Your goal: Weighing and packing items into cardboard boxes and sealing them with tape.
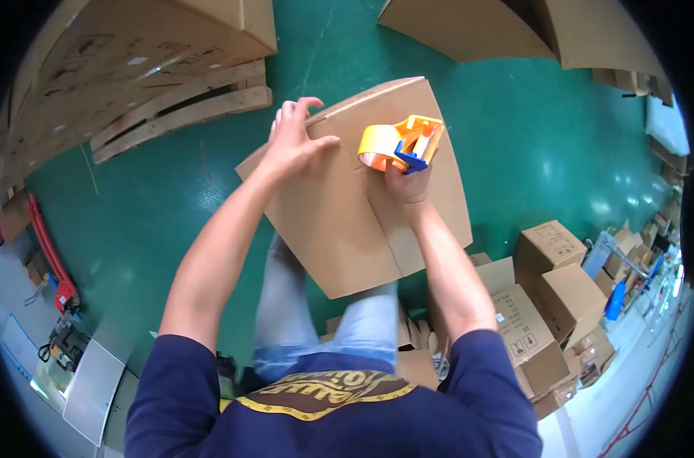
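A brown cardboard box point(335, 221) is in front of me, tilted, with a seam between its flaps facing me. My left hand point(292, 143) grips its far left edge, the thumb lying on the upper face and the fingers reaching over the rim. In my right hand point(409, 185) is a tape dispenser point(419, 137) with an orange-yellow frame, a blue part and a roll of yellowish tape. The dispenser is over the right part of the box; whether it touches the cardboard I cannot tell. Part of its handle is hidden in my palm.
Large cartons point(156, 53) stand on a wooden pallet point(187, 107) at the far left. More big cardboard point(469, 30) is at the far right. Several open boxes point(522, 328) crowd the near right. A red pallet jack point(49, 252) is at the left, on the green floor point(545, 145).
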A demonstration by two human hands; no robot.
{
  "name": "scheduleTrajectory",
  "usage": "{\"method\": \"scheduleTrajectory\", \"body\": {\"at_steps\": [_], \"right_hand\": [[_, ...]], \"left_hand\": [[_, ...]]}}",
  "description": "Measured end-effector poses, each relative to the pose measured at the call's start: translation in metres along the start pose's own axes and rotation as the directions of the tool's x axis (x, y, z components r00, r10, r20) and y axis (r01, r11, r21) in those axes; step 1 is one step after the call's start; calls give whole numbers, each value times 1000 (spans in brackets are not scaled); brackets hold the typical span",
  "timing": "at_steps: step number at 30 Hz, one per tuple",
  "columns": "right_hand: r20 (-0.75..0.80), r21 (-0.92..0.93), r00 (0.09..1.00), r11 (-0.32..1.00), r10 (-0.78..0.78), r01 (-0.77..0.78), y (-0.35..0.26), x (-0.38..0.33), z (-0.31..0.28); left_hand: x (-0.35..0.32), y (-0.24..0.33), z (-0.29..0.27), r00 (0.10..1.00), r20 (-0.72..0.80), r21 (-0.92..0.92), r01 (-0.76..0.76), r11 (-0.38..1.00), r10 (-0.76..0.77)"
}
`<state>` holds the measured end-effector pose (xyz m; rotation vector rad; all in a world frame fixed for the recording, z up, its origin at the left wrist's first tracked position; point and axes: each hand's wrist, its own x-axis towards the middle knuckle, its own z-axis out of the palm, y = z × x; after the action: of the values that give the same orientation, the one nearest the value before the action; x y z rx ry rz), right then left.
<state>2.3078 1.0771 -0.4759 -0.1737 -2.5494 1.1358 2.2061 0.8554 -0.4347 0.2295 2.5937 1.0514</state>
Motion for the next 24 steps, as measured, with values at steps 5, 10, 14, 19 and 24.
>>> {"method": "scheduleTrajectory", "body": {"at_steps": [5,10,14,19,24], "right_hand": [[96,-65,993,995,-75,82,-58,0,-1],[227,-33,965,991,134,-130,-100,-6,-2],[111,-99,973,977,202,-191,-119,-11,6],[26,-249,964,936,264,-249,-125,-10,12],[112,-327,969,929,222,-175,-112,-22,16]], "left_hand": [[23,-8,-14,793,600,-276,330,903,-106],[16,-21,-7,805,592,-342,296,892,-40],[19,-31,4,834,551,-419,251,872,25],[16,-28,8,870,493,-292,184,938,-17],[17,-37,-8,935,356,-537,201,819,3]]}}
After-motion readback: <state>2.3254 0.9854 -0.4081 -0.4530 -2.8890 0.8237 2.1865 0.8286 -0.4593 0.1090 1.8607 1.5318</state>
